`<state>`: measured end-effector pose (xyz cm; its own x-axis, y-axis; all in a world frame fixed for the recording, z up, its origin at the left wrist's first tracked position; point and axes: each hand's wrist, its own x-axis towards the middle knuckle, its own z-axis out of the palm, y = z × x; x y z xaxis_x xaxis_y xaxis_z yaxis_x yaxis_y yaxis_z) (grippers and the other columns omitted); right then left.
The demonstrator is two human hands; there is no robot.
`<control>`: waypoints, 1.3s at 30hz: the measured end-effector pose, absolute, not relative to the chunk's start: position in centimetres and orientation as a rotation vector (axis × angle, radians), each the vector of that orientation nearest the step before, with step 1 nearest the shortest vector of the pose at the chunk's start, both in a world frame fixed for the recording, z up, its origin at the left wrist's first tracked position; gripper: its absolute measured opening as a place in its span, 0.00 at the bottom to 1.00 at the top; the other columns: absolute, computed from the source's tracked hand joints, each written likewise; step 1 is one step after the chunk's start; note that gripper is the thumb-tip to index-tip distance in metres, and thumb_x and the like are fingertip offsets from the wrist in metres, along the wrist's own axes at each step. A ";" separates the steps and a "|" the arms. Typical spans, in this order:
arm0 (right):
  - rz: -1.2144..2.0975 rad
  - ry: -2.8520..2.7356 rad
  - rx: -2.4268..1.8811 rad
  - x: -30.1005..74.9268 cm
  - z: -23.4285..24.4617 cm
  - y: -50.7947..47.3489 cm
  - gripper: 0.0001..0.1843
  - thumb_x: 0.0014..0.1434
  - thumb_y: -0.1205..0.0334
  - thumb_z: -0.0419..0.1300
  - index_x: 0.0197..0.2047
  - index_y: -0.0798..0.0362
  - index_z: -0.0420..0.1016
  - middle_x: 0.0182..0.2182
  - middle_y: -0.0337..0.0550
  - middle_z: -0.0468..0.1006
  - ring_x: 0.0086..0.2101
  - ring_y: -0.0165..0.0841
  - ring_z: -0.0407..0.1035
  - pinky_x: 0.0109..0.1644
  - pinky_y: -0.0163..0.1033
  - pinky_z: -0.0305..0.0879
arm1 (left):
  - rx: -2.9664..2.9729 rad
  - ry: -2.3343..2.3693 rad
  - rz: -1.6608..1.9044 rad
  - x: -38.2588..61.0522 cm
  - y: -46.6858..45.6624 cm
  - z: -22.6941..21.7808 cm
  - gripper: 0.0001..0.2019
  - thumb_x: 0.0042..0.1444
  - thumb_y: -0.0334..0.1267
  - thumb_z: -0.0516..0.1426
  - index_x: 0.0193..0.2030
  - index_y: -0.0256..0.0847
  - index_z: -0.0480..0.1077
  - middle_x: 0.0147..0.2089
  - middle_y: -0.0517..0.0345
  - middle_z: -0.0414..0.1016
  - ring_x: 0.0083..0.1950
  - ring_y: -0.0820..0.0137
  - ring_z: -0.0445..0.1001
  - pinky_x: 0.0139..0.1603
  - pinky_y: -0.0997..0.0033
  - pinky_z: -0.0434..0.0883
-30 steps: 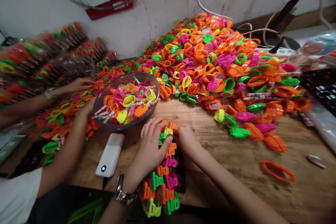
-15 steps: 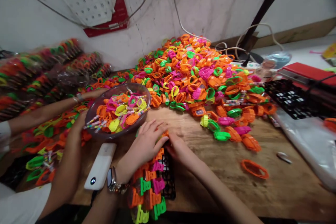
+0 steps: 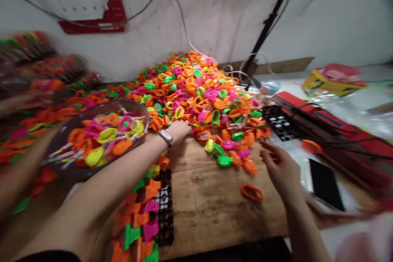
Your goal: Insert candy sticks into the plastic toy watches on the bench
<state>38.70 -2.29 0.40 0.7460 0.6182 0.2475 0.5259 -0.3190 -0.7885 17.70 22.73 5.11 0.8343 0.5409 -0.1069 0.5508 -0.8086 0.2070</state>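
Note:
My left hand (image 3: 180, 128), with a watch on the wrist, is stretched forward to the near edge of a big heap of orange, pink, green and yellow plastic pieces (image 3: 190, 90). Its fingers rest among the pieces and are blurred. My right hand (image 3: 278, 166) hovers over the wooden table (image 3: 202, 196) to the right, fingers loosely apart and nothing in them. It is close to a few loose pieces (image 3: 233, 156) and an orange ring (image 3: 251, 192). A black tray (image 3: 166, 213) partly filled with coloured pieces lies under my left forearm.
A clear bowl (image 3: 61, 147) of coloured pieces stands at the left, with another person's blurred arm (image 3: 15, 176) beside it. On the right are a black grid tray (image 3: 278, 120), a red box (image 3: 307, 110), cables, and a dark phone (image 3: 325, 178).
Both hands have left the black tray. The left hand reached forward to the heap and the right hand swung out to the right. The view turned to the right.

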 end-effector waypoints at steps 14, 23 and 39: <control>0.140 -1.057 -2.470 48.5 -3.2 2.6 0.18 0.58 0.74 0.50 0.46 0.60 0.76 0.43 0.55 0.78 0.43 0.38 0.72 0.48 0.39 0.63 | 2.563 0.969 -0.061 15.2 22.5 5.4 0.06 0.51 0.33 0.57 0.25 0.40 0.67 0.23 0.58 0.70 0.30 0.66 0.73 0.38 0.69 0.66; 0.050 -0.769 -2.803 46.9 -4.6 5.8 0.16 0.65 0.57 0.55 0.52 0.58 0.68 0.48 0.49 0.73 0.46 0.37 0.70 0.50 0.47 0.67 | 2.022 0.915 0.435 8.5 12.3 11.3 0.16 0.52 0.54 0.58 0.33 0.42 0.71 0.29 0.59 0.74 0.30 0.69 0.73 0.32 0.73 0.68; 0.242 -1.381 -2.502 45.9 -4.7 3.5 0.12 0.49 0.74 0.57 0.35 0.53 0.79 0.29 0.46 0.79 0.31 0.36 0.72 0.38 0.37 0.62 | 1.573 0.961 0.660 4.4 5.4 11.0 0.10 0.48 0.45 0.61 0.29 0.42 0.68 0.31 0.59 0.69 0.32 0.70 0.68 0.32 0.73 0.68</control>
<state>45.87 3.55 -4.74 0.5311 0.8472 -0.0139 0.8016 -0.5077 -0.3158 4.40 5.41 10.98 0.5117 0.8553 -0.0810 0.2308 -0.0460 0.9719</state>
